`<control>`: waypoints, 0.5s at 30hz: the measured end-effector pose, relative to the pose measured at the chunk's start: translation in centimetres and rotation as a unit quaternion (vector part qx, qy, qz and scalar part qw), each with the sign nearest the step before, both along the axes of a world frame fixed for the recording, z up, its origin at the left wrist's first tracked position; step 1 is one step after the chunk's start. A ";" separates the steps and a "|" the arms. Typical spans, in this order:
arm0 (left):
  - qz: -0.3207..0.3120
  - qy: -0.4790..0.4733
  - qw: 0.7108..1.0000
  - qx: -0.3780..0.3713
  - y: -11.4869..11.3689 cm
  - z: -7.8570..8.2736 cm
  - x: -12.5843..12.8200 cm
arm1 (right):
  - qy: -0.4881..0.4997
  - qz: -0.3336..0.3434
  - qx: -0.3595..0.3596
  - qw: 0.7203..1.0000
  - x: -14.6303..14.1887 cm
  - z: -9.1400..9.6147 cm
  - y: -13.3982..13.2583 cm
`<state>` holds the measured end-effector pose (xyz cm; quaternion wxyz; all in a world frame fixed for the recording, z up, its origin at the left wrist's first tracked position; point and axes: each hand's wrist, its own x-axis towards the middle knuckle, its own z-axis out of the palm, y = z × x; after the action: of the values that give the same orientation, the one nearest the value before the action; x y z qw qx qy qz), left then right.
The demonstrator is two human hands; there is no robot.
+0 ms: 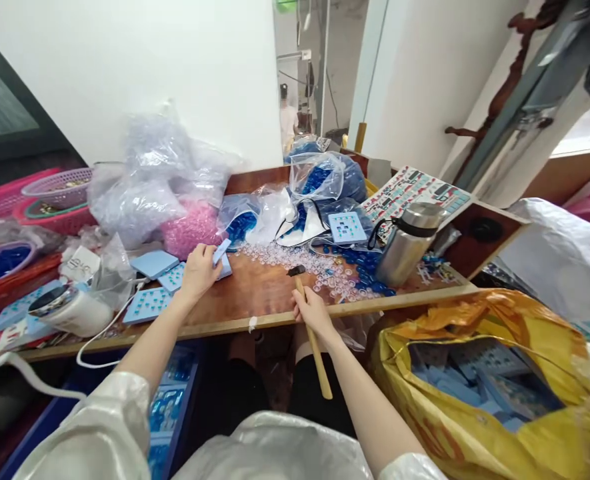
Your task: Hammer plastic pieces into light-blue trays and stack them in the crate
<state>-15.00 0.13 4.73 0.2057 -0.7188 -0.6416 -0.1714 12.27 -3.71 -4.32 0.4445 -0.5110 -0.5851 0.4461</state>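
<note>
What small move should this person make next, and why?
Probably lay the blue card in the left hand flat on the wooden table, since the right hand grips a small hammer and the card appears lifted off the table.

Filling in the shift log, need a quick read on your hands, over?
Left hand on light-blue card. Right hand gripping wooden-handled hammer, head by transparent plastic rings. Steel flask to the right.

Surface: varnished wooden tabletop [257, 290] with a pale edge strip
Scattered: clear plastic rings [295, 257], blue plastic gems [367, 263]
Lying flat: blue square cards [147, 305]
Standing: steel vacuum flask [405, 245]
Slumped: plastic bag of pink beads [192, 230]
</note>
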 end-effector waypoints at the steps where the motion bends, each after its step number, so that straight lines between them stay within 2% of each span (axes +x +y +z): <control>1: -0.005 -0.016 1.000 0.001 -0.2 0.6 1.1 | 0.004 0.003 0.001 1.000 0.1 0.0 0.0; 3: -0.009 -0.037 0.999 -0.029 -0.3 1.0 3.8 | 0.012 0.005 0.003 1.000 0.2 -0.1 0.1; 5: -0.027 -0.054 0.995 -0.082 -0.2 0.1 6.6 | 0.018 0.005 0.005 1.000 0.3 -0.2 0.0; 8: -0.146 -0.086 0.966 -0.194 0.3 -2.5 9.8 | 0.029 0.003 0.008 1.000 0.4 -0.3 -0.1; 10: -0.239 -0.077 0.937 -0.243 0.6 -4.2 10.4 | 0.040 0.000 0.006 0.999 0.6 -0.4 -0.1; 12: -0.279 -0.057 0.927 -0.243 0.8 -5.8 9.7 | 0.052 -0.003 0.002 0.999 0.7 -0.6 0.1; 13: -0.270 -0.058 0.932 -0.234 1.0 -6.5 9.1 | 0.058 -0.004 0.000 0.998 0.7 -0.8 0.2; 15: -0.193 -0.088 0.953 -0.218 1.4 -7.6 8.1 | 0.064 -0.005 -0.006 0.998 0.7 -1.0 0.5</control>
<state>-6.94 1.50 -2.90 -0.0502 -0.8383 -0.5278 -0.1268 12.95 -3.24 -5.34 0.4796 -0.4871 -0.5503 0.4794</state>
